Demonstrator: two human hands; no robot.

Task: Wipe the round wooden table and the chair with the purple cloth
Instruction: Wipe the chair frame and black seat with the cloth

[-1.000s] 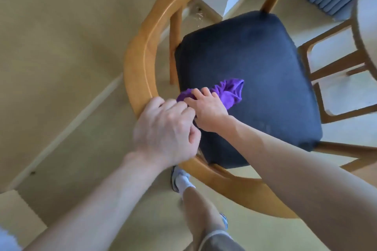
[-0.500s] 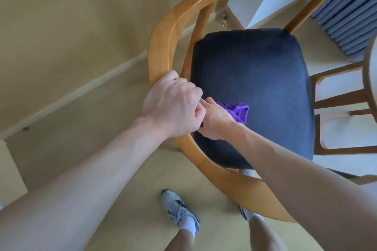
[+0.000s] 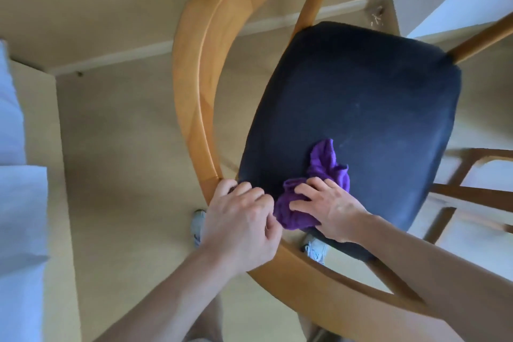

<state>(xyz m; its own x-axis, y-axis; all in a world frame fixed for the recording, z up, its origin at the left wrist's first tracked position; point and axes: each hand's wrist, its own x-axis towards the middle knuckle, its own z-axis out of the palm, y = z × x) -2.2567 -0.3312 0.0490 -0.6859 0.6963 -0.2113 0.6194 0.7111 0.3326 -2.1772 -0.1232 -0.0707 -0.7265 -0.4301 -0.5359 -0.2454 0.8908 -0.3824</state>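
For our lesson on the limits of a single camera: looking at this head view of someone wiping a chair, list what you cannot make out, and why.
- Round wooden table: not identifiable in the head view.
- Curved wooden chair frame: cut off by the top edge; legs hidden under the dark padded seat.
- Purple cloth: partly covered by the right hand.
- Left hand: fingertips curl round the frame, out of sight.
- White shoes: mostly hidden by frame and arms.

Part of purple cloth (image 3: 319,186) hidden under right hand (image 3: 330,208); its palm side not visible. Left hand (image 3: 241,228) covers the chair rail (image 3: 194,108) where it grips; fingertips curl out of sight. Rail cut off by top & right edges. Shoes (image 3: 315,250) below the grip mostly hidden behind rail. Right-edge wood frame blurred.
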